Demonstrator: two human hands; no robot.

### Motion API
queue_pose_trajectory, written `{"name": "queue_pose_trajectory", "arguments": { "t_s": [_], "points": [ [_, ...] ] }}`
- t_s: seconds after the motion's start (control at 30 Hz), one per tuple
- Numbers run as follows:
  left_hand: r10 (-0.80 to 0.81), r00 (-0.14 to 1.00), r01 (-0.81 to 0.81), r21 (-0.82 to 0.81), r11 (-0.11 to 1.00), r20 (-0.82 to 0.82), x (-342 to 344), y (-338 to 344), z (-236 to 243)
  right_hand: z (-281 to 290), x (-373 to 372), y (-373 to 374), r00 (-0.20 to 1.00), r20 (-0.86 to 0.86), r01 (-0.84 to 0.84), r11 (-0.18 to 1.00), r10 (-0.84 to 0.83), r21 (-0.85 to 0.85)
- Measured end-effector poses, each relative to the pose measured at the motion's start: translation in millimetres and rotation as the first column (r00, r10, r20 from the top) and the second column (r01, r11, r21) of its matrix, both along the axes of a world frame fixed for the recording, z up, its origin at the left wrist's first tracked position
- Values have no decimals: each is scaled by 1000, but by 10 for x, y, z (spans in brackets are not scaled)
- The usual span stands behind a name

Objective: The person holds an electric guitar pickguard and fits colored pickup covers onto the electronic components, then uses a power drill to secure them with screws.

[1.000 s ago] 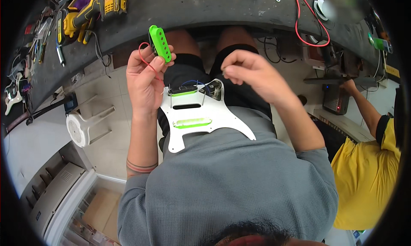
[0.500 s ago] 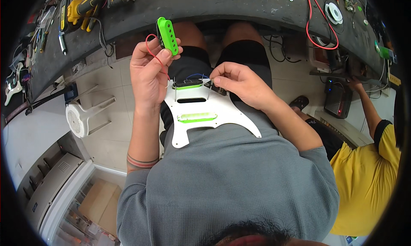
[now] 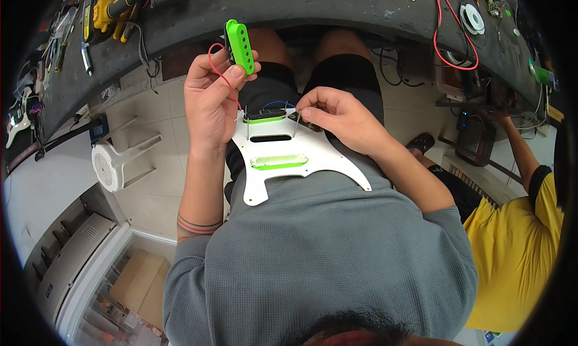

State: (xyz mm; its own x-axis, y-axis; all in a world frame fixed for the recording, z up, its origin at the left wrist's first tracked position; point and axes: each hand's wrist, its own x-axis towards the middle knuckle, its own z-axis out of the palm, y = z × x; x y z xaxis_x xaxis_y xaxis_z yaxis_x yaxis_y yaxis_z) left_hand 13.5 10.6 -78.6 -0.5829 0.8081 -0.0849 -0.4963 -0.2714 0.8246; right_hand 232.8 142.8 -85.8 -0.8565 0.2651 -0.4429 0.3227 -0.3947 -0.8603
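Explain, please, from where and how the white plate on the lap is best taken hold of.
Probably by the tapering horn at the lower right of the white plate, coming from the right and pinching across its edge: the horn juts out narrow and bare, away from the thin upright metal posts farther up.

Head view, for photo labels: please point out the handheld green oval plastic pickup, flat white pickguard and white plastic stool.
Green oval plastic pickup (image 3: 240,47), head view: holed front face.
Flat white pickguard (image 3: 278,148), head view: bare central surface.
White plastic stool (image 3: 107,168), head view: round seat.
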Motion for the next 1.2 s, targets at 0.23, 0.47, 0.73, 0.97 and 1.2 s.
{"name": "queue_pose_trajectory", "arguments": {
  "t_s": [0.23, 0.47, 0.73, 0.97, 1.2],
  "points": [
    [-7, 1000, 7, -2, 1000, 4, 6, 12, 14, 30, 22, -1, 996, 65, -65, 997, 62, 38],
    [-10, 1000, 10, -1, 1000, 5, 6, 22, 6, 90, 29, 38, 969, 88, -243, 960, 232, 139],
    [12, 1000, -12, 3, 1000, -1, 23, 4, 5, 175, -62, 229, 992, -5, -117, 944, 124, 310],
    [26, 999, -25, 46, 999, -25, 12, 18, -21, 253, -458, -37, 981, -187, -12, 979, 50, 203],
    [122, 993, -120, 81, 989, -13, 134, 1, -121, 139, -475, -76, 975, -171, -111, 979, 141, 174]
  ]
}}
